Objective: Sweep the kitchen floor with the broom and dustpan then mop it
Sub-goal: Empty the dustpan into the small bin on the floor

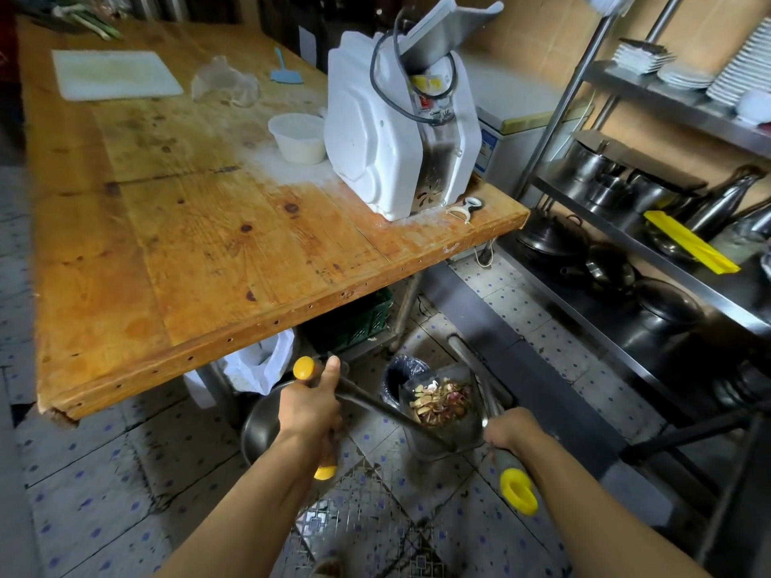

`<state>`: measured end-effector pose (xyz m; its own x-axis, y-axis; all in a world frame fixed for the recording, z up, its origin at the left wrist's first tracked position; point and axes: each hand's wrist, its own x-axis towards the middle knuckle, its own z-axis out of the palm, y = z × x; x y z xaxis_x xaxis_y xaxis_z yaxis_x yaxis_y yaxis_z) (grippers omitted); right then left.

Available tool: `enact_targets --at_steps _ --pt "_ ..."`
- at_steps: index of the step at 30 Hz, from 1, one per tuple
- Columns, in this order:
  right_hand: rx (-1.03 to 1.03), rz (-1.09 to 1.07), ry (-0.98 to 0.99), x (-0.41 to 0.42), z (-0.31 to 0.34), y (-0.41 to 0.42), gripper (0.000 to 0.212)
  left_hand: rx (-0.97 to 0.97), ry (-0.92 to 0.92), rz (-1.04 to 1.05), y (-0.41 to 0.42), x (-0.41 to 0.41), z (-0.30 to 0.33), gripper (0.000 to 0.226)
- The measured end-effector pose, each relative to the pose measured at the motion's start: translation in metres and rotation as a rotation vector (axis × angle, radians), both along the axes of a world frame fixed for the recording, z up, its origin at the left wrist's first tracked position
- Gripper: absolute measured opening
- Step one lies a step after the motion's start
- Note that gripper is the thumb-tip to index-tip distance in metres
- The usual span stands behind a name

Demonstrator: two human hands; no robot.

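Beside wooden table [233, 260], over tiled floor [104, 486]: left hand [311, 406] grips yellow-capped broom handle [303, 367], right hand [511, 433] grips metal dustpan [442, 404] handle. Risk: tilted pan spills peel scraps [440, 400] beside black-lined bin [402, 375].

We see a worn orange wooden tabletop [217, 244] over a pale floor of blue-dotted tiles [83, 494], steel shelving [651, 244] at right, beige tiled wall [542, 31] behind.

Commercial kitchen, steel shelving [651, 248] of pots [592, 164] (plates [742, 64] stacked above), floured worktable [208, 252]
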<state>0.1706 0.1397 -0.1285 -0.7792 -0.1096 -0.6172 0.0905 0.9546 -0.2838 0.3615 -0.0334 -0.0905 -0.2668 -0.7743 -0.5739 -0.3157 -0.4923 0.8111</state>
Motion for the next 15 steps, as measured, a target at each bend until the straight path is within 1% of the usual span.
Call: enact_targets --at_steps 1,2,4,6,8,9,11,15 --pt "-0.003 -0.013 0.01 0.002 0.002 0.001 0.027 0.028 0.029 0.023 0.0 0.001 0.002 0.043" --pt "0.001 -0.005 -0.014 0.001 0.003 -0.001 0.022 0.052 0.052 0.04 0.0 0.003 0.004 0.041" --pt "0.015 0.036 0.0 0.001 0.002 -0.003 0.007 0.083 0.099 0.064 -0.002 0.005 0.007 0.04" --pt "-0.004 0.026 -0.015 0.002 0.006 -0.006 0.004 0.113 0.132 0.08 -0.003 0.006 0.008 0.039" --pt "0.002 0.032 0.004 0.003 0.005 -0.008 0.024 0.127 0.142 0.093 -0.005 0.007 0.008 0.038" --pt "-0.003 0.039 0.008 0.006 0.01 -0.009 0.031 0.134 0.146 0.098 -0.006 0.007 0.008 0.038" --pt "-0.009 0.048 0.029 0.006 0.012 -0.011 0.034 0.15 0.157 0.108 -0.008 0.007 0.008 0.038" --pt "-0.011 0.04 0.024 0.008 0.016 -0.014 0.035 0.194 0.181 0.127 -0.013 0.007 0.007 0.034"
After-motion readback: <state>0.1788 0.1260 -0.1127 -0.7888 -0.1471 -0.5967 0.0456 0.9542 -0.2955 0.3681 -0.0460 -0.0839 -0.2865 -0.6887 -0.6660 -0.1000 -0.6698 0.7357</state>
